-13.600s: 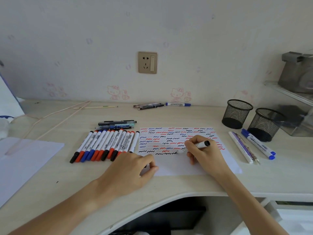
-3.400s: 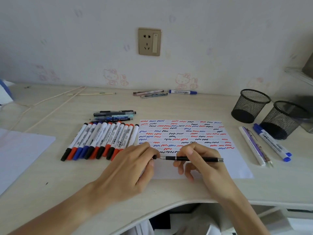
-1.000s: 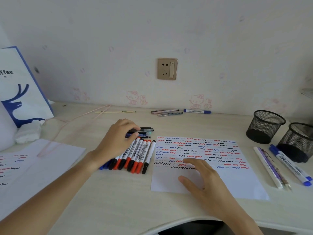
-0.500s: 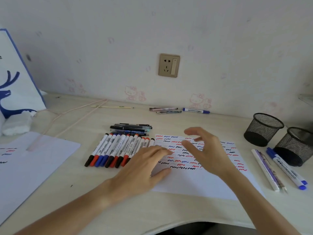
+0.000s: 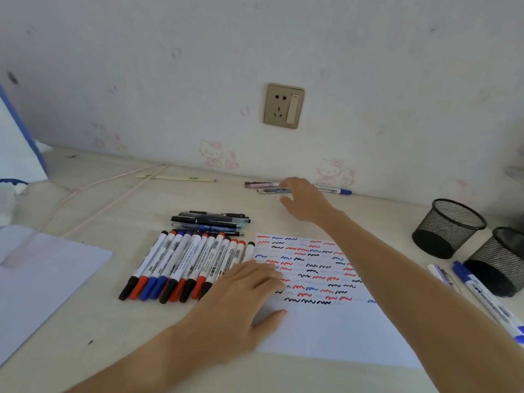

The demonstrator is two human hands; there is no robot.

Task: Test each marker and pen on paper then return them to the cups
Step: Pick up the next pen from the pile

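At back of desk, near wall: small cluster of thin pens (image 5: pixel 266 187) lying flat, w/ blue-capped marker (image 5: pixel 334 190) just beside, to the right. Right hand (image 5: pixel 304 201) reached out over them, fingers spread & relaxed, fingertips at the pens' right ends; holding nothing yet, contact not clear. Judged: pens light, stiff, smooth-barrelled, apt to roll or slip; best pinched mid-barrel betw. thumb & forefinger, one at a time, since lying touching each other.

Nearer: test paper (image 5: pixel 326 330) w/ rows of red, blue & black squiggles on upper half, lower half blank. Left hand (image 5: pixel 241 302) flat on paper's left edge, fingers straight, pressing it down, gripping nothing.

Just left of paper: row of whiteboard markers (image 5: pixel 184 262) side by side, caps red, blue, black toward viewer. Behind row: stack of dark pens (image 5: pixel 211 221).

Far right: two black mesh cups (image 5: pixel 448 228), apparently empty, w/ more markers (image 5: pixel 487 302) lying in front on desk (image 5: pixel 99 336). Far left: second white sheet (image 5: pixel 42 279). On wall: socket (image 5: pixel 284 105).
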